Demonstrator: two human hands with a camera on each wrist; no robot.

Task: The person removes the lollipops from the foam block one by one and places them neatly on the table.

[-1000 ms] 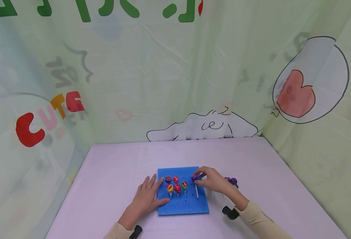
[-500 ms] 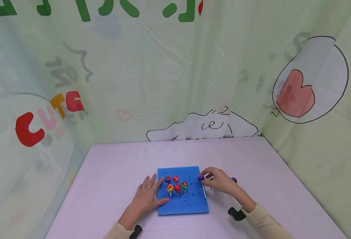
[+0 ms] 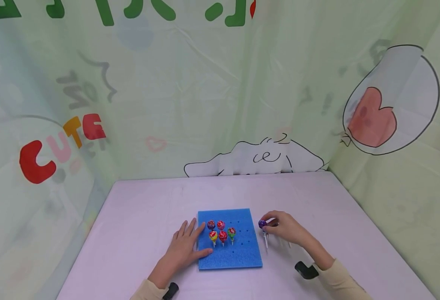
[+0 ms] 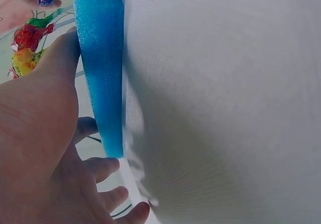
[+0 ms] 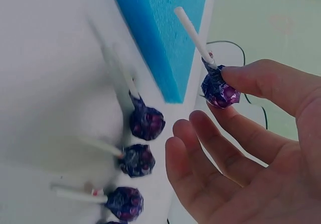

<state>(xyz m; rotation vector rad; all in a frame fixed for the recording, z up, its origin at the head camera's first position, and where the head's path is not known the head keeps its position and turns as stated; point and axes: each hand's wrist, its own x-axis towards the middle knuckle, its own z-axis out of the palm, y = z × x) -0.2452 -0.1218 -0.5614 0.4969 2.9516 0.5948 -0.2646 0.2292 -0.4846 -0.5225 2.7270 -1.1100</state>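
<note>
My right hand (image 3: 289, 229) pinches a purple lollipop (image 3: 262, 224) by its wrapped head between thumb and index finger, just past the right edge of a blue foam board (image 3: 238, 259). In the right wrist view its white stick (image 5: 193, 33) points away from the palm. Spread across the board's left side, my left hand (image 3: 182, 248) rests with straight fingers, the thumb over the front part. Several lollipops stand upright in the board, among them a yellow one (image 3: 213, 236), a red one (image 3: 222, 236) and a green one (image 3: 232, 231).
Beside the board, several purple lollipops lie on the table, such as this near one (image 5: 147, 122) and another one (image 5: 125, 203); my right hand mostly hides them from the head view. Small holes dot the board's right part. Printed curtains (image 3: 205, 91) surround the pale table (image 3: 160, 200).
My right hand has carried the purple lollipop rightward, from above the board's right part to beyond its edge. My left hand has stayed in place.
</note>
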